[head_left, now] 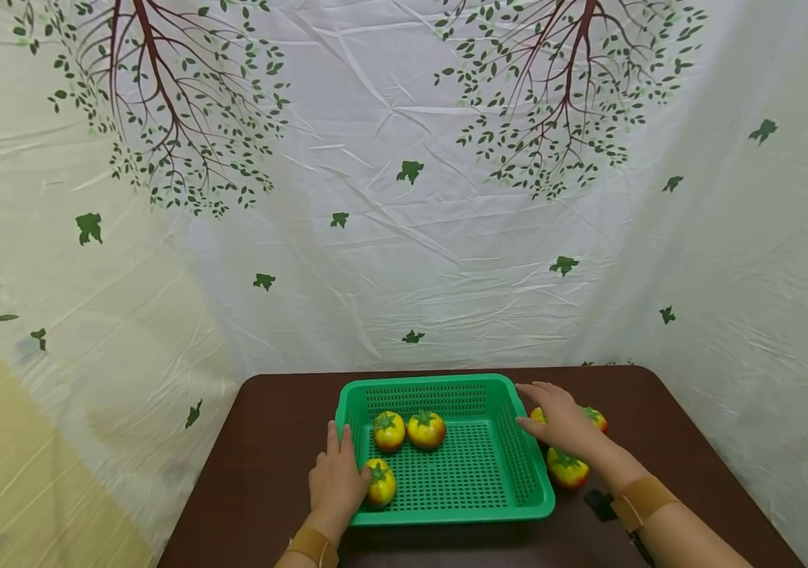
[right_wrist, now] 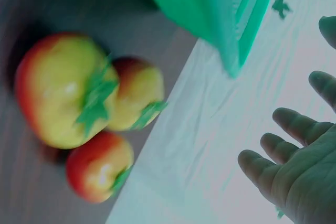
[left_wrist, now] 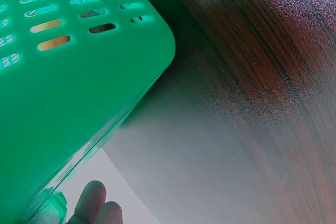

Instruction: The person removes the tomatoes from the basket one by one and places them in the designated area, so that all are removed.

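On the desk (head_left: 255, 481), a green plastic basket (head_left: 447, 517) sits centrally. The left grip (head_left: 338, 480), fingers straight, lies along its left side, perhaps steadying it; the right grip (head_left: 562, 418), loosely spread, hangs above three outside tomatoes (head_left: 567, 471); three more lie contained inside.

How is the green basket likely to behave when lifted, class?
The green basket is probably light for its size, given its many slots. It looks stiff, keeping a boxy shape. The three rounded fruits inside may roll if it tilts.
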`<state>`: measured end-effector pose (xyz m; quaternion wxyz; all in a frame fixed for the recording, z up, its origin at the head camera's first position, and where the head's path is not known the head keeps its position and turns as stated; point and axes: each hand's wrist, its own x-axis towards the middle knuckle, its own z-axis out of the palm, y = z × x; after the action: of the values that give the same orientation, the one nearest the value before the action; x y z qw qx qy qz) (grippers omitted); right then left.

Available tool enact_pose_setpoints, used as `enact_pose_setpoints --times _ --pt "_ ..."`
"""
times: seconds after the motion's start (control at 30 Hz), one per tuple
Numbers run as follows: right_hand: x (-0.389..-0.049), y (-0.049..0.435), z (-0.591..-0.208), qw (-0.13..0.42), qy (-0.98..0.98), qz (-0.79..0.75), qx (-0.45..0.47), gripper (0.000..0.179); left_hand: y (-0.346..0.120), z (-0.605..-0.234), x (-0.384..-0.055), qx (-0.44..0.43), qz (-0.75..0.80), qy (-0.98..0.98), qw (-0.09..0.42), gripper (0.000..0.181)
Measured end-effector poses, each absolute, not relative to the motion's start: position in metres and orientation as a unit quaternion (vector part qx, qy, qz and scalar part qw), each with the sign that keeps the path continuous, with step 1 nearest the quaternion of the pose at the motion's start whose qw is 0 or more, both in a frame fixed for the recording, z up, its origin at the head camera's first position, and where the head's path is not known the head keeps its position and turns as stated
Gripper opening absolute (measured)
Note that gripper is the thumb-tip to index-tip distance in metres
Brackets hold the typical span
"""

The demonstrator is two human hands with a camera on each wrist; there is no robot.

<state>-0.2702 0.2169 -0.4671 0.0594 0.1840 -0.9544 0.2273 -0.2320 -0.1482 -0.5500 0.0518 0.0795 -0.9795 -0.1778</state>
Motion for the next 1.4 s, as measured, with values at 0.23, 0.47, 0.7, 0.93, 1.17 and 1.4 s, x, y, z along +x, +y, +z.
enact_pose_setpoints --times 0.23,0.47,0.7,0.93,1.17,1.4 --pt "-0.281 0.183 -0.458 0.047 -0.951 0.205 0.225 0.056 -0.149 -0.55 -0.233 0.078 -0.18 -0.979 0.055 0.081" --pt "-0.287 0.159 -0.462 0.036 -0.945 0.191 0.264 0.056 -0.148 -0.549 -0.233 0.077 -0.18 -0.979 0.056 0.081" --pt "-0.287 0.133 -0.469 -0.026 -0.942 0.175 0.284 0.055 -0.147 -0.548 -0.232 0.079 -0.182 -0.979 0.052 0.08" --pt "-0.286 0.104 -0.482 -0.092 -0.928 0.216 0.29 0.055 -0.147 -0.549 -0.233 0.081 -0.183 -0.979 0.046 0.081" --pt "-0.284 0.085 -0.496 -0.116 -0.919 0.215 0.309 0.058 -0.147 -0.548 -0.231 0.086 -0.18 -0.979 0.042 0.081" --pt "-0.288 0.071 -0.503 -0.13 -0.924 0.197 0.301 0.06 -0.147 -0.546 -0.23 0.083 -0.181 -0.979 0.051 0.08"
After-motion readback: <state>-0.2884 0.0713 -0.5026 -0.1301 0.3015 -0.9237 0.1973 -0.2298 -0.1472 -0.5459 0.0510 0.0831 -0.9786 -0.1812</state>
